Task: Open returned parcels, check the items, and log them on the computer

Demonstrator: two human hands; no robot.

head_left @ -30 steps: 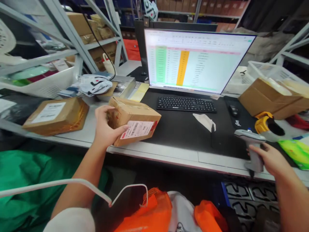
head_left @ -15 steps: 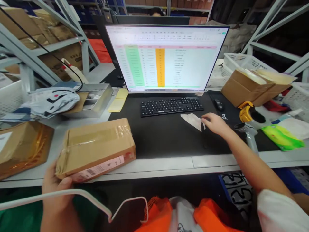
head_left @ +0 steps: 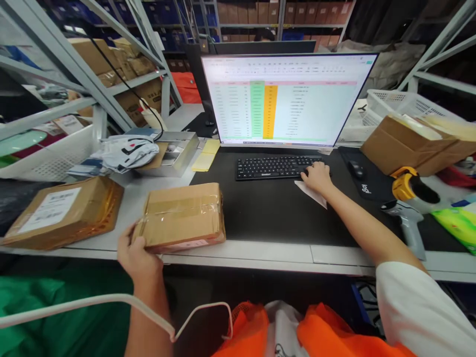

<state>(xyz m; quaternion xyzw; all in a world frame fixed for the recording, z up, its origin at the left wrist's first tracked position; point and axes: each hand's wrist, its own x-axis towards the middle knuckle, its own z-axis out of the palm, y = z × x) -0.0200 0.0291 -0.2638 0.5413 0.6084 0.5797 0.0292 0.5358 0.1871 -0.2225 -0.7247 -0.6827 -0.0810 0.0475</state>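
Observation:
My left hand (head_left: pixel 140 255) grips the near left corner of a taped cardboard box (head_left: pixel 182 210), thumb in front and fingers at its left end. The box rests at the desk's front edge, and part of a pale label shows on its near side. My right hand (head_left: pixel 316 176) lies over the right end of the black keyboard (head_left: pixel 267 168), fingers down on the keys and apart. Under its wrist side is a white paper slip (head_left: pixel 311 193). Beyond the keyboard stands a monitor (head_left: pixel 305 109) with a spreadsheet, its text too blurred to read.
Left of the held box sits another labelled carton (head_left: pixel 67 213), with grey bags (head_left: pixel 128 151) behind it. On the right are a mouse (head_left: pixel 356 169), a yellow tape dispenser (head_left: pixel 405 183), a barcode scanner (head_left: pixel 407 223) and an open carton (head_left: pixel 405 144). A white wire (head_left: pixel 111 298) crosses the foreground.
My right hand has moved from beside the paper slip up onto the keyboard's right end. The box's label side is now turned more out of sight. The view has shifted left.

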